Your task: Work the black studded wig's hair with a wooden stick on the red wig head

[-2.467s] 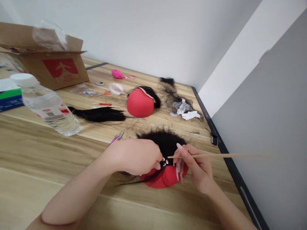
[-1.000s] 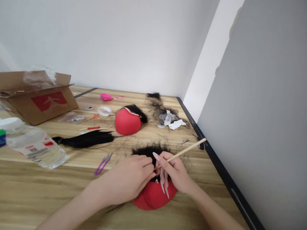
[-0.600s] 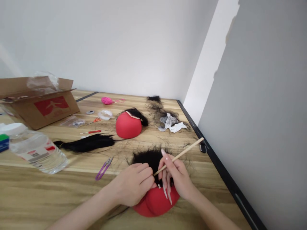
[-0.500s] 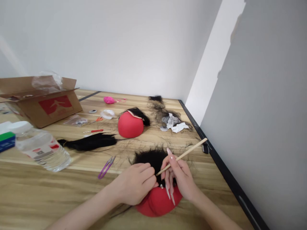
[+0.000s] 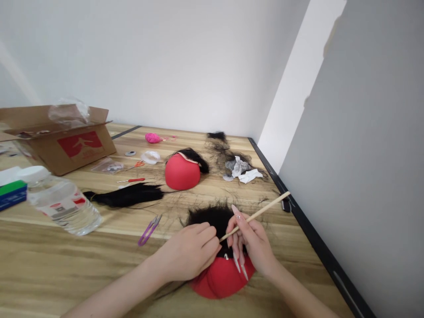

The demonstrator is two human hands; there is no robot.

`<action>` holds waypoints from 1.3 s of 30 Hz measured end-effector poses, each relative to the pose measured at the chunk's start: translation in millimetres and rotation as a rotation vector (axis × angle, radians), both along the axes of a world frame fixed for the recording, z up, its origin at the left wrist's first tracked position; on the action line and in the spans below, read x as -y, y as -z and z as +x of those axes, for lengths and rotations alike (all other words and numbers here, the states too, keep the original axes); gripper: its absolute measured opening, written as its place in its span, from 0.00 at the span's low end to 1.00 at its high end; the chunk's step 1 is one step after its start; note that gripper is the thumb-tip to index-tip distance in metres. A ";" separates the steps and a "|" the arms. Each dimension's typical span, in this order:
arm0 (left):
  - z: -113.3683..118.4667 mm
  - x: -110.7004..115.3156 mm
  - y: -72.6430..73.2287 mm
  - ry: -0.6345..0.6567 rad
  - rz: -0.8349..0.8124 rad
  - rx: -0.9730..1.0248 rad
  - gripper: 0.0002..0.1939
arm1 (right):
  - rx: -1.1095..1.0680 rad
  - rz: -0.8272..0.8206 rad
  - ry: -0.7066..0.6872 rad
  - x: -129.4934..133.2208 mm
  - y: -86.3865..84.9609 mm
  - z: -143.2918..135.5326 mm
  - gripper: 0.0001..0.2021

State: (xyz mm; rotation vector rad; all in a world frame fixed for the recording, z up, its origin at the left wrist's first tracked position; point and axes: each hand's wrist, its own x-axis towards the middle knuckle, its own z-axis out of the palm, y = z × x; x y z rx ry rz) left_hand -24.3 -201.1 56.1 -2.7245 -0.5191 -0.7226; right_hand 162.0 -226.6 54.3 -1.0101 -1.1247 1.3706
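A red dome-shaped form (image 5: pixel 222 279) with black hair (image 5: pixel 210 215) on its far part lies at the front centre. My left hand (image 5: pixel 196 249) rests on its left side, fingers curled and pressed together; what they pinch, if anything, is hidden. Between the thumb and fingers of my right hand (image 5: pixel 251 240) is a thin wooden stick (image 5: pixel 270 205), slanting down to the left. Its lower tip meets the hair beside my left fingertips. Just below the hair edge sits a small white bit (image 5: pixel 226 256).
Left stand a water bottle (image 5: pixel 64 205), a cardboard box (image 5: pixel 66 145) and a green-blue box (image 5: pixel 12 195). Purple snips (image 5: pixel 149 230), a black hair bundle (image 5: pixel 130 195) and a red-handled hook (image 5: pixel 135 179) lie nearby. Behind are another red dome (image 5: pixel 182 172) and crumpled white tissue (image 5: pixel 250 176).
The whole scene has shifted slightly to the right in the view. Both hands keep nearly the same pose, with the stick still in my right hand.
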 end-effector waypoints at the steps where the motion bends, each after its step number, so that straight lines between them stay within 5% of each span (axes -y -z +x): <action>1: -0.1 0.0 0.1 -0.001 -0.003 -0.001 0.17 | -0.003 -0.005 0.003 -0.1 0.2 0.2 0.27; 22: -1.3 9.5 -10.4 -0.026 -0.103 -0.081 0.10 | -0.025 -0.070 0.008 -3.2 -4.7 0.2 0.28; 33: -5.9 3.5 -14.2 0.120 0.048 -0.054 0.16 | -0.014 -0.063 -0.030 -4.7 -4.6 3.1 0.27; 39: -7.8 9.2 -19.3 0.178 -0.011 0.009 0.16 | 0.003 -0.080 -0.038 -4.6 -6.1 3.8 0.26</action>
